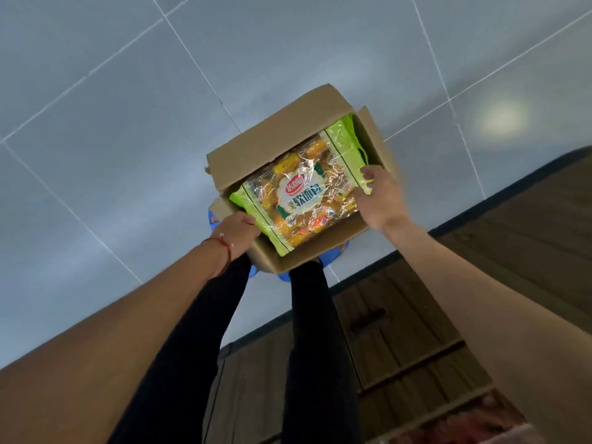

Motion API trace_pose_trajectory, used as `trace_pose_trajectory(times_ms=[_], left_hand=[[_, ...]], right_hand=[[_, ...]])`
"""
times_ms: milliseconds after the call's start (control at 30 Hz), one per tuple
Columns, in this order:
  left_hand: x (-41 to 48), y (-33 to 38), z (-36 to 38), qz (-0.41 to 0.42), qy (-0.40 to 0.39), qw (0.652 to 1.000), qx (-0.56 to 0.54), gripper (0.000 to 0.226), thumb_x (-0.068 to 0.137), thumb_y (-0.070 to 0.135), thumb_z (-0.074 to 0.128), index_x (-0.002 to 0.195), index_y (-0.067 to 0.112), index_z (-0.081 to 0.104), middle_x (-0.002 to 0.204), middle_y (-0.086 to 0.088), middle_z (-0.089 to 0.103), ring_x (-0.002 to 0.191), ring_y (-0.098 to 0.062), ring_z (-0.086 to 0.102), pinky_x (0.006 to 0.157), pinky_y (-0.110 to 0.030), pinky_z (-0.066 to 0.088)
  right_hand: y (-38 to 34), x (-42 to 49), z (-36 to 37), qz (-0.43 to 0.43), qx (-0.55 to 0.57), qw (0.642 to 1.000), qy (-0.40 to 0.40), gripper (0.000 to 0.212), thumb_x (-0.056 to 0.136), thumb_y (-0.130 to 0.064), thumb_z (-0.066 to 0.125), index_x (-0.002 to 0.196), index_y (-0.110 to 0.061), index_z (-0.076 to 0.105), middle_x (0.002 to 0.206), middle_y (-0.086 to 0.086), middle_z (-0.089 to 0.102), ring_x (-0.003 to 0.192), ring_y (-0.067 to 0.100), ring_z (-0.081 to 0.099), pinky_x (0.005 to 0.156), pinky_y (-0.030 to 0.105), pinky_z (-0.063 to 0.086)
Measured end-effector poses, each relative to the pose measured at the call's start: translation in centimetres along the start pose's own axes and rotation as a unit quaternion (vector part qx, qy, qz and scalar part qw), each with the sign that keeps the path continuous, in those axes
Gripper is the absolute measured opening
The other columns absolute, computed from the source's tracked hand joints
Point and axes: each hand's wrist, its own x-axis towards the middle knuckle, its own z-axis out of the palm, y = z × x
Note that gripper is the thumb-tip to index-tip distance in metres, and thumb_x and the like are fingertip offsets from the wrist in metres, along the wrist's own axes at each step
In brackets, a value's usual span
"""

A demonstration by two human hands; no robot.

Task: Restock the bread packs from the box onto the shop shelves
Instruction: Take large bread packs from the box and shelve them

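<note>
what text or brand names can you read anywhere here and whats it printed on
"软面包": large green characters on the white panel of the bread pack lying on top in the cardboard box.
Red oval brand logo above those characters: too blurred to read.
Small print and the red patch near the pack's lower edge: too small to read.
Box walls, floor, wooden cabinet: no text visible.

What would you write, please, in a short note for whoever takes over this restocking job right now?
Left hand: gripping the near-left green edge of the top bread pack.
Right hand: pinching its far-right edge.
The pack still lies in the open cardboard box on the tiled floor, with another green pack beneath.
Done: nothing visibly shelved.
Left: lift this pack out, shelve it, then the rest.
</note>
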Motion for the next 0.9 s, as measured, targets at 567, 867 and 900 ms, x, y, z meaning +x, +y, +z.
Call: trace_pose_trajectory(times_ms=[567,867,900], left_hand=[[17.7,-2.1,7.8,-0.118,0.134,0.965,-0.19,0.104,0.064,0.058,0.079,0.142,0.013,0.028,0.145,-0.008,0.045,0.13,-0.033,0.046,0.107,-0.052,0.039],[16.5,-2.6,9.3,-0.051,0.102,0.945,-0.308,0.083,0.078,0.034,0.079,0.143,0.022,0.028,0.134,-0.004,0.055,0.125,-0.029,0.052,0.105,-0.045,0.038],[16.0,-2.3,9.7,-0.039,0.104,0.945,-0.308,0.083,0.082,0.029,0.077,0.146,0.022,0.025,0.137,-0.004,0.053,0.128,-0.029,0.05,0.105,-0.045,0.037]], right_hand=[[5.8,14.6,6.9,-0.043,-0.001,0.999,0.034,0.061,0.087,-0.062,0.06,0.128,-0.019,0.053,0.116,0.002,0.07,0.1,0.028,0.067,0.093,0.053,0.055],[6.4,13.9,6.3,-0.034,0.053,0.997,-0.052,0.08,0.093,-0.049,0.072,0.158,-0.027,0.031,0.129,-0.021,0.051,0.11,0.008,0.055,0.104,0.031,0.037],[6.6,13.9,6.4,-0.021,0.082,0.994,-0.063,0.08,0.092,-0.045,0.074,0.157,-0.028,0.031,0.13,-0.019,0.054,0.106,0.009,0.059,0.104,0.033,0.041]])
